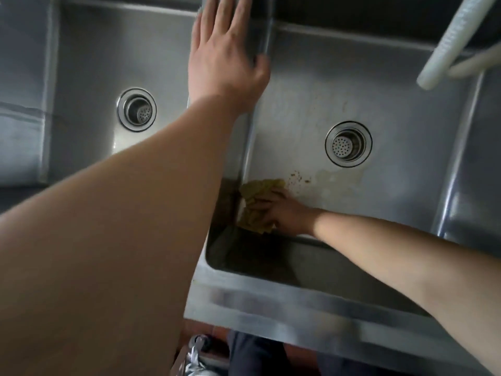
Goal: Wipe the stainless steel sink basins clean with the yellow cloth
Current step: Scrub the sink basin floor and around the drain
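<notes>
Two stainless steel basins lie below me. In the right basin (401,109), my right hand (284,215) presses the crumpled yellow cloth (257,204) into the near left corner, against the wall and floor. Brown crumbs and a yellowish stain (320,183) mark the floor just right of the cloth. My left hand (225,52) rests flat, fingers spread, on the divider between the basins, holding nothing. The left basin (89,50) is partly hidden by my left forearm.
Each basin has a round drain strainer, left (137,109) and right (348,143). A white ribbed hose (447,42) hangs over the right basin's far right corner. The sink's front rim (298,316) runs along the near edge, with a shoe (195,356) below.
</notes>
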